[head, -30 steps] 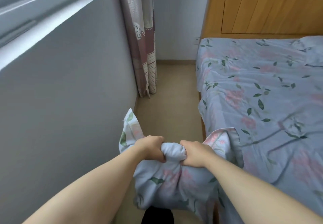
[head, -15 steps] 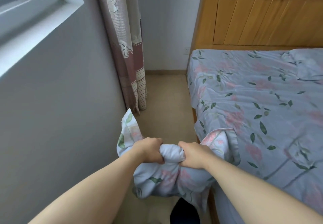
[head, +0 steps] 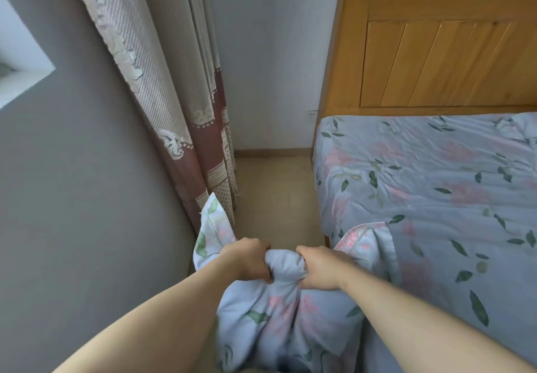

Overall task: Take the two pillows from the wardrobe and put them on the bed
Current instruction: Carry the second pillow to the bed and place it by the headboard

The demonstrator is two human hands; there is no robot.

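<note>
1. The pillow (head: 279,320), in a pale blue floral cover, hangs in front of the person, low in the aisle between the grey wall (head: 72,198) and the bed (head: 421,183). It does not lie on the bed. Its top edge is bunched at the centre. One corner stands up on the left near the curtain (head: 180,111) hem, and the other overlaps the bed's near edge on the right.
2. The left hand (head: 247,259) grips the bunched edge from the left, fingers curled tight into the fabric and knuckles up.
3. The right hand (head: 319,268) grips the same bunch from the right, fingers likewise curled. A short fold of fabric separates the two hands.
4. Both bare forearms extend forward and converge at the pillow.
5. The bed carries a matching floral sheet, with a wooden headboard (head: 436,52) at its far end. The curtain hangs down to the tan floor (head: 276,192).
6. Compared with the frame half a second earlier:
   - Grip and hand spacing are unchanged.
   - The headboard and curtain appear nearer and larger.
   - The window ledge has slid almost out at the left.
   - The dark shape below the pillow no longer shows.
</note>
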